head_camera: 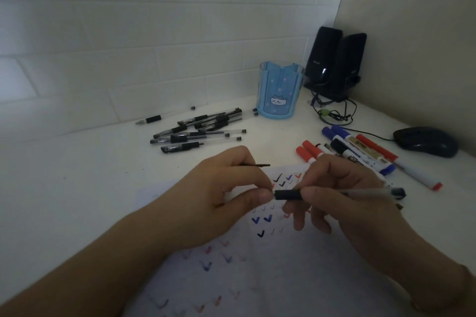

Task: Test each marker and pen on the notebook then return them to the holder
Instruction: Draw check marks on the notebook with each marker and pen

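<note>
Two hands are working one gel pen (334, 193) low over the notebook (257, 260), near centre. Far left, a lone pen (152, 119) is lying by the wall; right of it a pile of black gel pens (198, 128) is lying loose on the table (77, 175). The left hand (226, 195) is pinching the pen's tip end with thumb and forefinger, while a thin dark refill (255, 165) is sticking out from its curled fingers. The right hand (342, 201) is gripping the pen at its black grip, barrel pointing right. Tick marks in black, blue and red are covering the page. Far centre-right, the blue holder (280, 92) is standing upright, nothing showing above its rim. Right again, markers (360, 154) are lying in a bunch; beyond them are speakers (334, 64) and a mouse (425, 141).

Risks, as judged: the pen is looking part-dismantled, so the small tip piece could be slipping out of the pinch and rolling off; the loose refill could be smearing ink on fingers or page; tested and untested pens are lying unsorted, so one could be getting skipped.
</note>
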A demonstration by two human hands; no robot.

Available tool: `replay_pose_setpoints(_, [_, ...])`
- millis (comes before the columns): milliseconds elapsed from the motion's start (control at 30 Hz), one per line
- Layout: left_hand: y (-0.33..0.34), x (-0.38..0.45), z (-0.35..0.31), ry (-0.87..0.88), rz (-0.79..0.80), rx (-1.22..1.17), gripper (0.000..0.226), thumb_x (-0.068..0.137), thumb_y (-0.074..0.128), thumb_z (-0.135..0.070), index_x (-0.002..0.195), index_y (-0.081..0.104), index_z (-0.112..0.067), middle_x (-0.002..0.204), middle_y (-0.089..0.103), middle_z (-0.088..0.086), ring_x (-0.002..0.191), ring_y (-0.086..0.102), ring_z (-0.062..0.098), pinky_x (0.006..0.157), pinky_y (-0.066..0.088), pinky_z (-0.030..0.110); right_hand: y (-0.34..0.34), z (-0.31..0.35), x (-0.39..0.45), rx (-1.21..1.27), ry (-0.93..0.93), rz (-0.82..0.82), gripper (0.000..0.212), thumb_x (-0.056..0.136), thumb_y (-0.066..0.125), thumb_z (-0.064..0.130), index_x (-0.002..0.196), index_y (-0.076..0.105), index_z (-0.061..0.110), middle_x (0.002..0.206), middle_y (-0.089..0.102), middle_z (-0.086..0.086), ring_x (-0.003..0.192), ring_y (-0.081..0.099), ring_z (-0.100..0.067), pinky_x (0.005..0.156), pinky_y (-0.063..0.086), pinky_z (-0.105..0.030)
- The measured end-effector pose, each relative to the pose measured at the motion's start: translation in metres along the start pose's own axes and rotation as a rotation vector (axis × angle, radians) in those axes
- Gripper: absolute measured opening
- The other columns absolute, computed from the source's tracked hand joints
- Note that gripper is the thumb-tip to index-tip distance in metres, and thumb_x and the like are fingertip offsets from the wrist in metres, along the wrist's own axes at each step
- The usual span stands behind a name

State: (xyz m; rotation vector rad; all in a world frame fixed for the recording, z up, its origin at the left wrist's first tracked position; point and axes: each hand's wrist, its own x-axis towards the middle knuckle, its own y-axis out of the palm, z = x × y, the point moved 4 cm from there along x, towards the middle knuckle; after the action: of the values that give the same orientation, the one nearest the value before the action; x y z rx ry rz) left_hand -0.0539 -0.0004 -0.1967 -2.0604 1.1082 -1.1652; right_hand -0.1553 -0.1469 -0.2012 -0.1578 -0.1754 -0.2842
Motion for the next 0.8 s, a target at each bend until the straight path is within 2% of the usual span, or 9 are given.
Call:
replay_pose_setpoints(167, [0.001,0.001,0.002,0.028,-0.047,0.130,0.016,0.090,0.051,-0.035,0.089,0.064,-0.024,0.084,0.045,-0.013,0.071,0.044,0.002,0.063,0.032,0.010,0.005,-0.001,0.001,0.050,0.024,0.005,0.020,0.079,0.067,0.011,0.070,0.051,0.001,0.071,0.072,-0.018,0.059,0.069,-0.032,0.041,0.047,-0.027])
replay_pose_setpoints(267, [-0.003,0.001,-0.002,0.060,-0.091,0.234,0.019,0.091,0.050,-0.032,0.090,0.064,-0.020,0.084,0.048,-0.007,0.068,0.046,0.009,0.059,0.036,0.018,0.010,-0.003,0.002,0.224,0.136,-0.006,0.016,0.072,0.069,0.020,0.062,0.059,0.012,0.072,0.071,-0.022,0.059,0.069,-0.033,0.043,0.052,-0.028])
replay_pose_setpoints(300, [-0.005,0.002,-0.005,0.079,-0.107,0.278,0.021,0.092,0.050,-0.032,0.089,0.065,-0.018,0.083,0.048,-0.005,0.066,0.046,0.013,0.058,0.037,0.022,0.012,-0.004,0.002,0.296,0.183,-0.016,0.012,0.066,0.068,0.020,0.065,0.060,0.011,0.072,0.071,-0.023,0.058,0.069,-0.032,0.043,0.052,-0.027])
replay_pose_setpoints(400, [-0.006,0.005,-0.010,0.118,-0.138,0.399,0.025,0.093,0.048,-0.033,0.088,0.066,-0.016,0.079,0.049,0.000,0.063,0.046,0.019,0.055,0.038,0.031,0.012,-0.007,-0.001,0.410,0.267,-0.047,0.027,0.067,0.059,0.015,0.084,0.055,-0.006,0.070,0.070,-0.023,0.053,0.068,-0.027,0.041,0.053,-0.026])
replay_pose_setpoints(467, [-0.004,0.004,-0.011,0.077,-0.127,0.317,0.026,0.096,0.044,-0.035,0.094,0.064,-0.018,0.084,0.050,-0.002,0.068,0.049,0.017,0.059,0.042,0.033,0.009,-0.006,-0.002,0.407,0.252,-0.051,0.028,0.065,0.066,0.018,0.082,0.061,-0.003,0.067,0.069,-0.021,0.051,0.066,-0.027,0.041,0.052,-0.027])
replay_pose_setpoints(533, [-0.004,0.001,-0.011,-0.004,-0.128,0.116,0.025,0.099,0.035,-0.033,0.108,0.057,-0.025,0.093,0.051,-0.009,0.082,0.053,0.009,0.071,0.044,0.026,0.002,-0.004,0.000,0.414,0.186,-0.037,0.027,0.055,0.082,0.025,0.071,0.067,0.009,0.062,0.065,-0.015,0.049,0.062,-0.025,0.042,0.049,-0.029])
replay_pose_setpoints(600, [-0.005,-0.003,-0.008,-0.074,-0.170,-0.036,0.029,0.101,0.030,-0.027,0.122,0.049,-0.032,0.095,0.052,-0.018,0.093,0.054,0.005,0.079,0.040,0.016,-0.007,-0.001,0.001,0.440,0.123,-0.039,0.037,0.047,0.087,0.030,0.075,0.070,0.011,0.061,0.061,-0.011,0.049,0.059,-0.021,0.042,0.047,-0.028])
replay_pose_setpoints(733, [-0.006,-0.001,0.001,-0.136,-0.241,-0.180,0.037,0.094,0.038,-0.017,0.120,0.029,-0.040,0.078,0.051,-0.005,0.070,0.049,0.015,0.065,0.043,0.025,-0.015,0.004,0.003,0.453,0.065,-0.068,0.051,0.043,0.088,0.040,0.084,0.074,0.014,0.066,0.064,-0.007,0.050,0.059,-0.020,0.040,0.045,-0.028])
replay_pose_setpoints(800, [-0.002,0.000,0.003,-0.174,-0.207,-0.240,0.039,0.093,0.046,-0.010,0.114,0.030,-0.038,0.079,0.059,-0.007,0.069,0.053,0.011,0.067,0.046,0.023,-0.014,0.004,0.004,0.418,0.066,-0.073,0.053,0.043,0.086,0.045,0.085,0.074,0.015,0.069,0.065,-0.007,0.050,0.060,-0.022,0.040,0.045,-0.028])
